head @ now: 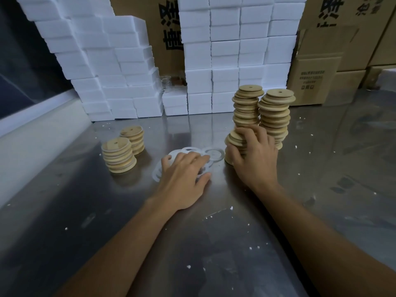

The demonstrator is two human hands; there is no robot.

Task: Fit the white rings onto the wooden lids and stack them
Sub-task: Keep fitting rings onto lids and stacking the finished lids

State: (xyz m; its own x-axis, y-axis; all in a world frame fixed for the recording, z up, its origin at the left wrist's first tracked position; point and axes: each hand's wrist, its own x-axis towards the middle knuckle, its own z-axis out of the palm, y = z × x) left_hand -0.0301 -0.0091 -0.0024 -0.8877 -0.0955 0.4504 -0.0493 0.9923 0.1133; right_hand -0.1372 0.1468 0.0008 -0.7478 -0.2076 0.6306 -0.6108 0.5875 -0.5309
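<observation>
Flat white rings lie loose in a small pile on the steel table, mid-centre. My left hand rests on that pile with spread fingers, covering most of it. My right hand grips a short leaning stack of bare wooden lids at the foot of two tall lid stacks. To the left stand two short stacks of lids with white rings on them.
A wall of white foam boxes runs along the back of the table. Brown cartons stand behind and at the right. White crumbs dot the steel surface. A pale ledge borders the table on the left.
</observation>
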